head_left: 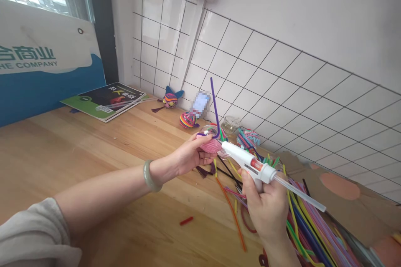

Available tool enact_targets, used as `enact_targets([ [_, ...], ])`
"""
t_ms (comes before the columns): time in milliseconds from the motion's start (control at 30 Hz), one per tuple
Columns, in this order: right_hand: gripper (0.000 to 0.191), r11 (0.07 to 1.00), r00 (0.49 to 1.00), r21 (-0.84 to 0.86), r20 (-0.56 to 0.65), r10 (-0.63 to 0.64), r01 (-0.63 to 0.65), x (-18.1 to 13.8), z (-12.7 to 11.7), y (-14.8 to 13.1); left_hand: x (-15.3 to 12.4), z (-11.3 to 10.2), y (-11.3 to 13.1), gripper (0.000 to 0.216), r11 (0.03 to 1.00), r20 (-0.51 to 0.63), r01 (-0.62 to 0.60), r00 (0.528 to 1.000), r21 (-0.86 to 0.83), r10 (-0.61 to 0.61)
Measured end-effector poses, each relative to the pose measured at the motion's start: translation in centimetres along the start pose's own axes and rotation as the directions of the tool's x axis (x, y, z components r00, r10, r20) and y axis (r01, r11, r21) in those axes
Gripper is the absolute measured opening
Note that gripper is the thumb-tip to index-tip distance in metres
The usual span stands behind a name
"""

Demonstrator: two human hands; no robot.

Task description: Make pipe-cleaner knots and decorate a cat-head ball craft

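Note:
My left hand (191, 155) is closed around a pink pipe-cleaner craft piece (210, 145) at the middle of the view. From the piece a purple pipe cleaner (214, 106) bends and stands upward, pressed near its base by my thumb. My right hand (267, 200) grips a white hot glue gun (241, 156) by its handle. A long clear glue stick (300, 192) juts from the gun's back end. The nozzle points left and meets, or nearly meets, the right side of the pink piece; exact contact cannot be made out.
Pipe cleaners in many colours (308, 217) lie in a heap at the right, beside cardboard (332, 192). Behind my hands stand a glass jar (231, 124), a striped ornament (188, 120) and a blue-eared one (171, 98). Magazines (109, 100) lie at the left; a wire grid (250, 62) lines the wall.

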State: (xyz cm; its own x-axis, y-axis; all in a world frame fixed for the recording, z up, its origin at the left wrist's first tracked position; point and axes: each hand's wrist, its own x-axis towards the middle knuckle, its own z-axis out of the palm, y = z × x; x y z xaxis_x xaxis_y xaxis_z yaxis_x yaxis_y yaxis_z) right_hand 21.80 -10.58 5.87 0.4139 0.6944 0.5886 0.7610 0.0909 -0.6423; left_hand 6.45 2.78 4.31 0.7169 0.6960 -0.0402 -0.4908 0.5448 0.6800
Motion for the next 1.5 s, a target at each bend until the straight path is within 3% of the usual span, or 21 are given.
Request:
enact_targets([
  [633, 0.022, 0.984, 0.988, -0.092, -0.031, -0.153, 0.150, 0.14, -0.05, -0.42, -0.04, 0.18, -0.12, 0.034, 1.000, -0.025, -0.001, 1.000, 0.010, 0.001],
  [1500, 0.025, 0.989, 0.989, -0.020, -0.019, -0.148, 0.147, 0.35, 0.03, 0.37, 0.02, 0.29, -0.15, 0.036, 0.999, -0.049, -0.015, 0.999, 0.032, 0.017],
])
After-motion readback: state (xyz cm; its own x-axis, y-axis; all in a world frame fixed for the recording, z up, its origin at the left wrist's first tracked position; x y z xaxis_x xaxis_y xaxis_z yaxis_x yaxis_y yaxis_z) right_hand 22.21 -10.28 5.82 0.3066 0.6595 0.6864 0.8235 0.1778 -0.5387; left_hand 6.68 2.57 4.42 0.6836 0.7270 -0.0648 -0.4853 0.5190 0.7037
